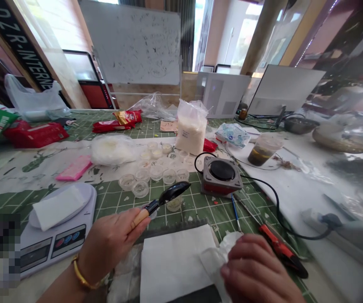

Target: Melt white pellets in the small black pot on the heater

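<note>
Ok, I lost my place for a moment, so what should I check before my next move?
Black spoon held by its wooden handle in the left hand: ok.
Crumpled tissue gripped in the right hand: ok.
Spoon bowl clean: cannot tell, glare hides it.
Contents of the small clear cups: cannot tell.
Digital scale platform bare: not ok, a folded white sheet lies on it.
Black cable away from both hands: ok.
</note>
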A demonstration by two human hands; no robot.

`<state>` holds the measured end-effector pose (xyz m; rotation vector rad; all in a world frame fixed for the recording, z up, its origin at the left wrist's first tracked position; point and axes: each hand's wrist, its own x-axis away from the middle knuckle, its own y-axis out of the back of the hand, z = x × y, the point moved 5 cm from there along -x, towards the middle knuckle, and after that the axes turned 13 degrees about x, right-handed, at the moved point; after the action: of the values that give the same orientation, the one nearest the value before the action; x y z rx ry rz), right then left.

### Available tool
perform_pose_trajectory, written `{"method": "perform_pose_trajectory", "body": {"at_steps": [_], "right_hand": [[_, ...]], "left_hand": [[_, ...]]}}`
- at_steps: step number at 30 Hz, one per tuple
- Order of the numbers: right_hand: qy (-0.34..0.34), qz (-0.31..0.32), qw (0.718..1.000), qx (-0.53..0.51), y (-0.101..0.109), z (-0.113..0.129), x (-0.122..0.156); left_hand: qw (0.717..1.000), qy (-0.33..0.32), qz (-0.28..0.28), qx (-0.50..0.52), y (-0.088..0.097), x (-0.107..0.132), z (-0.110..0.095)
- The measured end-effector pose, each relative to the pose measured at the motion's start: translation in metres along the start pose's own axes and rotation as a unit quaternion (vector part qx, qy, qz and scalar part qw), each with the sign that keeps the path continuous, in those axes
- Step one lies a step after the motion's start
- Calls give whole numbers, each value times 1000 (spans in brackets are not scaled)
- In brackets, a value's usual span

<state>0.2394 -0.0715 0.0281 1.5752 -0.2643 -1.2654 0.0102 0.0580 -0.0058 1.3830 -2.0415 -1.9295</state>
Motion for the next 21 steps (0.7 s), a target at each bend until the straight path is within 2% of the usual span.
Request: {"method": "perform_pose_trajectory", "body": {"at_steps": [2,5,7,8,10,13,16,21], "right_hand": [[-62,-25,994,83,4,-20,8],[-159,5,967,201,-1,-64,21],[-197,46,943,266,-6,-93,27],[-202,85,932,290,-12,-104,29],[-187,176,917,305,-25,-119,33],[-114,273,910,290,-46,-123,36],[-64,307,902,296,-56,-121,36],[-21,334,891,306,-55,-122,30]], "left_hand": [[1000,27,6,5,-1,0,4],[999,32,8,3,-2,2,6],[1000,23,11,7,-3,3,6],[1000,20,13,12,-4,3,6],[999,20,12,23,-4,4,7],[999,29,1,31,-5,4,9],[999,44,-6,23,-5,4,11],[998,56,-7,35,-4,3,11]]}}
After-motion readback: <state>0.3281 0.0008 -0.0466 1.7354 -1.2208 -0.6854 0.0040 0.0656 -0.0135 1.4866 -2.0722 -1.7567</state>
